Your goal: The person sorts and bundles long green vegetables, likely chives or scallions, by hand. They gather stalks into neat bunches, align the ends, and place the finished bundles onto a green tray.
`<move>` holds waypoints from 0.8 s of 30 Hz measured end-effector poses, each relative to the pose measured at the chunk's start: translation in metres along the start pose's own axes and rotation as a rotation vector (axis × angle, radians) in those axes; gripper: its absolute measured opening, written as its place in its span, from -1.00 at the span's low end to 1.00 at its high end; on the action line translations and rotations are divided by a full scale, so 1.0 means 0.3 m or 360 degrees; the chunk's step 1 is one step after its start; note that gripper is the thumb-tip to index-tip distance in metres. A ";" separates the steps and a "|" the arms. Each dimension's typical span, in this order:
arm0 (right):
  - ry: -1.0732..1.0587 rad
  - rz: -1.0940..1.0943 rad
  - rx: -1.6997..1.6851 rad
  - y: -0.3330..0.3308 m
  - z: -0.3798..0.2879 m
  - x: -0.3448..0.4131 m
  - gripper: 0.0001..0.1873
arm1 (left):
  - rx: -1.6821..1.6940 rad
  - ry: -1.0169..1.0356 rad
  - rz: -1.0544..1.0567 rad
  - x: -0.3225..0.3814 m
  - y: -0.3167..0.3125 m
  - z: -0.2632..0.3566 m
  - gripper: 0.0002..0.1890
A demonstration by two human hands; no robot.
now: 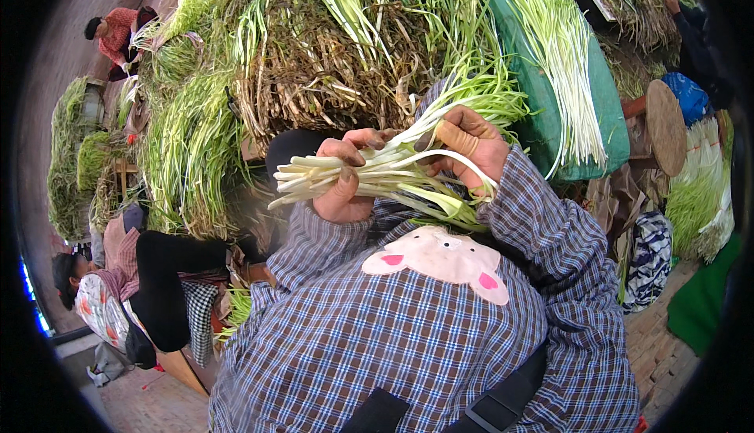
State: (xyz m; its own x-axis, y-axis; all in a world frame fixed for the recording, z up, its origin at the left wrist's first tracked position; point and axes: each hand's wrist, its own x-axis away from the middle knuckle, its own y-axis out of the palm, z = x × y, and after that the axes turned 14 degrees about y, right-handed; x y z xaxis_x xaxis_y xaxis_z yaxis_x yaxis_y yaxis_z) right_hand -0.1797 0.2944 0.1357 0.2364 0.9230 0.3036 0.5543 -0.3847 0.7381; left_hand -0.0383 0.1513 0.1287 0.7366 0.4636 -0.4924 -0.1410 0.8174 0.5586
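A small bunch of garlic greens [377,168] with pale stems lies across both hands in front of my chest. My left hand [344,180] is closed around it near the white cut-looking ends, which stick out to the left. With thumb and fingers, my right hand [468,144] pinches stems farther along the bunch, and a tan wrap covers one of its fingers. One white stalk [465,162] bends in an arc over the right palm. Green leaves fan out behind and below the right hand. Just beyond the hands lies a heap of untrimmed greens [330,74] with brown, dry roots.
Right of the heap, clean white-stemmed greens [565,74] lie on a green-covered surface [530,132]. A round wooden stool seat [665,128] and tied bundles [701,191] are farther right. One person sits at the left [112,291], another squats at far left [121,35]; a dark sleeve shows at upper right.
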 end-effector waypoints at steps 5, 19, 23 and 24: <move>-0.0134 -0.0222 -0.0027 0.026 0.004 -0.018 -0.92 | 0.0048 -0.0001 -0.0056 0.000 0.005 -0.006 -0.76; -0.0424 -0.0285 -0.0163 0.108 -0.001 -0.014 -0.92 | 0.0120 -0.0191 0.0457 -0.030 0.011 0.009 -0.51; -0.0647 -0.0371 0.0403 0.135 -0.013 0.013 -0.88 | 0.0450 -0.0167 0.0487 -0.036 -0.009 -0.001 -0.52; -0.0690 -0.0279 0.0439 0.140 -0.016 0.017 -0.87 | 0.0412 -0.0125 0.0364 -0.038 -0.015 -0.005 -0.52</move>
State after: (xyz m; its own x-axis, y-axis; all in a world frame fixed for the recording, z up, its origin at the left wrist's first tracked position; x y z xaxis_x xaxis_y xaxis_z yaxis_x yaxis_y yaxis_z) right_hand -0.1591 0.2830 0.1712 0.3968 0.9088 -0.1291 0.7900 -0.2665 0.5521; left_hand -0.0470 0.1428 0.1309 0.7554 0.5887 -0.2879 -0.1434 0.5771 0.8040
